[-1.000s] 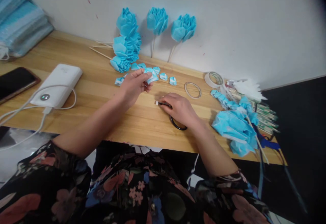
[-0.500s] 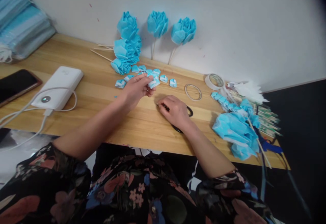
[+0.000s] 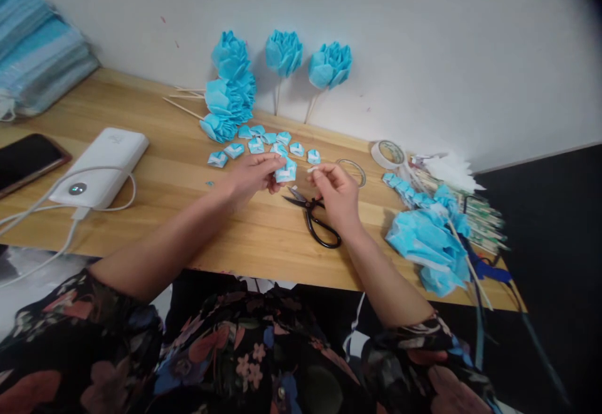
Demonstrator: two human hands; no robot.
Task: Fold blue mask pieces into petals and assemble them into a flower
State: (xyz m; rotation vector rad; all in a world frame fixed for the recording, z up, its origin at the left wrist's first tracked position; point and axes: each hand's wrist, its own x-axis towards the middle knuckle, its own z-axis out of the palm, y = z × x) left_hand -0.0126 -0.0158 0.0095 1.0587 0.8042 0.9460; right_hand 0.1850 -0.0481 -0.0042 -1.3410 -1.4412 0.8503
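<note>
My left hand [image 3: 258, 174] pinches a blue folded petal [image 3: 286, 170] with white strips on its face. To the right of it, my right hand [image 3: 336, 193] is closed at the fingertips on a small white piece [image 3: 312, 169], perhaps tape. Black-handled scissors [image 3: 318, 231] lie on the table below and between both hands, their blades parted and pointing left. Several more folded petals [image 3: 256, 145] are spread out just beyond my left hand. Behind my right hand lies a thin tape ring [image 3: 361, 174], partly hidden by the fingers.
Blue flowers on sticks [image 3: 229, 97] are heaped at the back, and two flowers [image 3: 330, 64] lean on the wall. A white power bank [image 3: 110, 157], phone [image 3: 31, 162] and mask packs [image 3: 42, 50] occupy the left. Rightward are a tape roll [image 3: 386, 153] and crumpled blue material [image 3: 418, 244].
My right hand has come off the scissors, leaving them on the table, and risen toward the petal with a small white piece. My left hand has lowered slightly, the petal's face now showing.
</note>
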